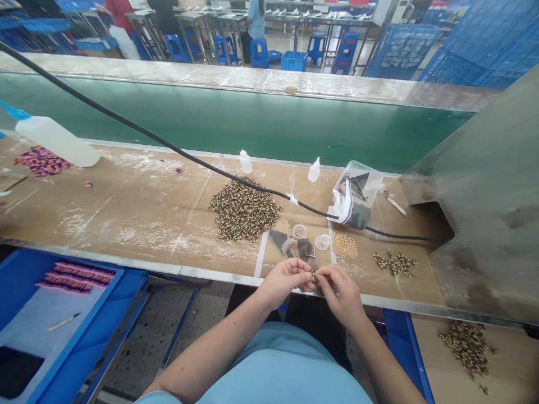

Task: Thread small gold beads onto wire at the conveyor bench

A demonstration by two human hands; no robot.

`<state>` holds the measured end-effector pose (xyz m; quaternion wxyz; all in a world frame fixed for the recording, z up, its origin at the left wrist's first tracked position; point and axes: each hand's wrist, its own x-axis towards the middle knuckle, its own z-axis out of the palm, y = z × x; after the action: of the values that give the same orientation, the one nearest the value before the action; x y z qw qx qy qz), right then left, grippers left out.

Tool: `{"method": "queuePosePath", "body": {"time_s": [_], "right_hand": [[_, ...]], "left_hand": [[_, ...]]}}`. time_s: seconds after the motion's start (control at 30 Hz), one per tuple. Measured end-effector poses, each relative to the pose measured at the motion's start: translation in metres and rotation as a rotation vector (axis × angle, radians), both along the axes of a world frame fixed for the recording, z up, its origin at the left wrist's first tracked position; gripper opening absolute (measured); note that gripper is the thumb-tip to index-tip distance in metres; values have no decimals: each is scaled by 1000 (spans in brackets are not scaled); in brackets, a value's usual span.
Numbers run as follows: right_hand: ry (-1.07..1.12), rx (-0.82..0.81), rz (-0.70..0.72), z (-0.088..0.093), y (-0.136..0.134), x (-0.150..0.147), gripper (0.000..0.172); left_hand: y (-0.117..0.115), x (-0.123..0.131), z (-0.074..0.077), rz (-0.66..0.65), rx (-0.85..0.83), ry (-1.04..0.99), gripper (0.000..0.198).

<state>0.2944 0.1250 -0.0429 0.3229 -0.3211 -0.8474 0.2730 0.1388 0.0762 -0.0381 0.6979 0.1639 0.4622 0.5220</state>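
One clear dish (beyond both hands) holds bits.

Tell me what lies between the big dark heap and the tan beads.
In the head view: camouflage cloth, two small clear dishes, pale tape strip.

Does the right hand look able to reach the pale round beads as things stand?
Probably yes: the pale beads lie just beyond the right hand, and nothing stands between. However, it appears occupied with a small piece.
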Motion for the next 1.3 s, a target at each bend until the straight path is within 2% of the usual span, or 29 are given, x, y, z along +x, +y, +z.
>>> {"method": "queuePosePath", "body": {"time_s": [0.27,0.6,0.97,1.3], "right_hand": [[-45,12,27,1,1,2,10],[-110,8,34,1,2,1,15],[-73,-19,23,-3,1,-1,13],[-50,-30,12,-2,2,-2,14]], "left_hand": [[-1,1,-1,2,6,11,36],[-2,1,-3,-8,18,31,34],[-1,1,0,-7,12,14,37],[-1,1,-4,-9,14,15,38]]}}
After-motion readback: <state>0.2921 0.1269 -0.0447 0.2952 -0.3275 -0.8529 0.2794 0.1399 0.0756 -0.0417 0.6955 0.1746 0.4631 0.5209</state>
